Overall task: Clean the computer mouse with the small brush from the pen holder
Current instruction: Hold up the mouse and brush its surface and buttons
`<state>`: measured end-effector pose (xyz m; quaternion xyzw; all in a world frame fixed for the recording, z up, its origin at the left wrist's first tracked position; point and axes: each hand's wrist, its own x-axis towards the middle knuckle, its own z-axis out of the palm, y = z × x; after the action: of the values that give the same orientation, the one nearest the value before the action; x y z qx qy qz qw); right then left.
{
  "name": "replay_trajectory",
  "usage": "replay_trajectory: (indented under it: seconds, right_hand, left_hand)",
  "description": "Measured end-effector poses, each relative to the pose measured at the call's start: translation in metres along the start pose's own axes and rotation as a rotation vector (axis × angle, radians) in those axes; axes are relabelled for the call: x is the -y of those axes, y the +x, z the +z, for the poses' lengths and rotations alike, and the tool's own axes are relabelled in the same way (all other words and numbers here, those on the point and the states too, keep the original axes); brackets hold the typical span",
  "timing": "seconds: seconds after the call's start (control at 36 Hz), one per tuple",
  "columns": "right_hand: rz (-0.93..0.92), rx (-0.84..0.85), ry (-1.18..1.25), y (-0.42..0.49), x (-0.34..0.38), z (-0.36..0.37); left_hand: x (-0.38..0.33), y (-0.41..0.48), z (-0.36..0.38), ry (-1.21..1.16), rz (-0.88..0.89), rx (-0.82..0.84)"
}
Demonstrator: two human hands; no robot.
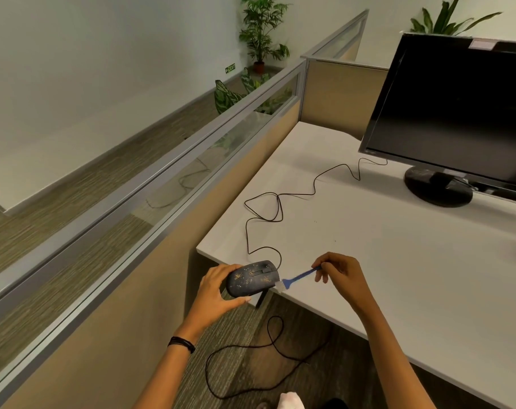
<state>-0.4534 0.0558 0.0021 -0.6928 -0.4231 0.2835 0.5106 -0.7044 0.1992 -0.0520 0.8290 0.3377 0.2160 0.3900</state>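
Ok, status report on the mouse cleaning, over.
Left hand grips mouse at desk corner. Right hand pinches brush, bristles at mouse's edge. Cord loose, nothing blocking.

This is an open-plan office: a white desk (398,261) sits in a cubicle, closed along its left and far edges by tan partitions (333,93) with metal frames and a glass strip (221,143) on top. A dark monitor (457,107) stands on its round foot towards the desk's far right, and a wired mouse (252,278) is at the near left corner. Beyond the left partition runs a corridor with striped carpet (73,187), a plain wall (73,69) with a green exit sign (230,68) low on it, and potted plants (261,33) at the end.
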Motion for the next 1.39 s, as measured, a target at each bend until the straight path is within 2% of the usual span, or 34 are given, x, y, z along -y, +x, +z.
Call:
replay_trajectory:
  seconds: [0.11, 0.28, 0.47, 0.61, 0.81, 1.0, 1.19, 1.31, 1.39]
  right_hand:
    - [-0.018, -0.035, 0.033, 0.0001, 0.0020, 0.0020]
    - [0.016, 0.051, -0.002, 0.0006, 0.0025, 0.0007]
    - [-0.023, -0.016, -0.001, -0.0008, 0.0006, 0.0014]
    - [-0.002, 0.045, -0.020, -0.0007, -0.0001, 0.0008]
    - [-0.029, -0.025, 0.009, -0.0006, 0.0013, 0.0019]
    - [0.014, 0.057, -0.017, -0.0006, 0.0003, -0.0004]
    - [-0.012, -0.027, 0.016, -0.0014, 0.0007, 0.0020]
    - [0.013, 0.038, -0.002, -0.0009, -0.0005, 0.0016]
    - [0.021, 0.027, 0.002, -0.0007, -0.0011, 0.0020]
  left_hand:
    - [-0.0010, 0.0001, -0.0003, 0.002, 0.001, 0.000]
    - [-0.0008, 0.0000, -0.0009, 0.011, 0.005, -0.003]
    - [-0.0010, 0.0000, -0.0002, 0.013, 0.011, -0.004]
    - [-0.0003, 0.0001, 0.0001, 0.016, 0.013, -0.005]
    - [-0.0012, 0.0000, -0.0002, 0.018, 0.008, -0.006]
    - [0.0000, -0.0003, -0.0005, 0.020, 0.001, -0.006]
    - [0.0014, -0.0001, -0.0015, 0.015, 0.004, -0.001]
    - [0.0017, -0.0010, -0.0023, 0.005, -0.002, 0.000]
    - [0.0018, -0.0015, -0.0030, 0.002, -0.011, 0.005]
